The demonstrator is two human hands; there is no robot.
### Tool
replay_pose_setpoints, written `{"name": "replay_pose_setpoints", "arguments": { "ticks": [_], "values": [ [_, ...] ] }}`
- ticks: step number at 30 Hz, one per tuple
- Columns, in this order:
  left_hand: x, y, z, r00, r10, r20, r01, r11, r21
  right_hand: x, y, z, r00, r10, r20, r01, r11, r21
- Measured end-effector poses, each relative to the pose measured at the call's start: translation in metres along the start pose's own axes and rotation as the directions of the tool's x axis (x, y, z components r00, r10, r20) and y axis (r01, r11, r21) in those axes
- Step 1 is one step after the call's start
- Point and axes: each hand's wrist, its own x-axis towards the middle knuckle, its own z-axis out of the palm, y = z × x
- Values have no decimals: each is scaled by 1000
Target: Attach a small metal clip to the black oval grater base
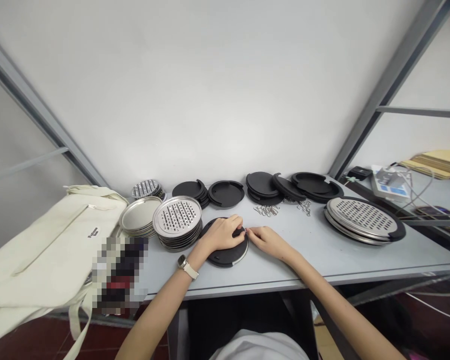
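Note:
Below me on the table lies a round black plastic disc (pixel 225 258) with a metallic edge showing at its lower right. My left hand (pixel 225 233) rests over its top, fingers bent down and holding it. At the disc's right edge, my right hand (pixel 266 241) is closed, thumb and fingertip pinched together; whatever is between them is too small to make out. Left of the disc stands a stack of round metal graters (pixel 177 216). Beyond the hands lie small metal wire clips (pixel 267 210) and a second little pile of clips (pixel 304 207).
Several black round holders (pixel 226 193) line the wall side. Plain metal discs (pixel 140 215) and another grater stack (pixel 147 189) stand left. Graters with a black holder (pixel 363 218) are piled right. A cream bag (pixel 56 240) covers the left end; metal frame posts (pixel 390 70) flank the table.

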Motion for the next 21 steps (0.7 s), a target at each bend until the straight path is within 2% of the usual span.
{"name": "replay_pose_setpoints", "arguments": {
  "ticks": [6, 21],
  "values": [
    [-2, -1, -1, 997, 70, 22, -69, 997, -17, 0, 1, 1, 1000, 2, 11, -1, 999, -35],
    [-2, 1, -5, 993, 114, 38, -115, 993, 21, 2, 0, 5, 1000, 4, 1, -4, 987, -159]
  ]
}}
